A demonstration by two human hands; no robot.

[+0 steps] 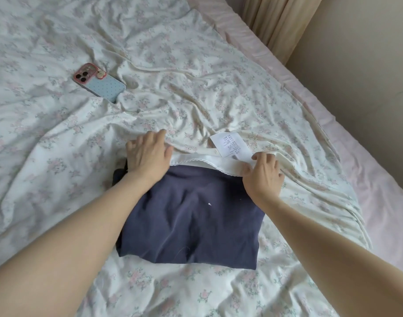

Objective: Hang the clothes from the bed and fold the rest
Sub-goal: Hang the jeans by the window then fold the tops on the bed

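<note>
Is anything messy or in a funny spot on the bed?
A few things. A phone lies on the bed among the laundry. A white care label sticks out flat from the white garment by the right hand. A tiny white speck sits on the folded navy garment. The floral sheet is rumpled.

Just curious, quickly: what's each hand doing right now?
Left hand: open, flat on the folded navy cloth garment.
Right hand: pinching its white lace-trimmed edge.

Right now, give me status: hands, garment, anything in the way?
Left hand flat, right hand pinching white trim. Navy garment folded on bed. Phone well clear.
</note>
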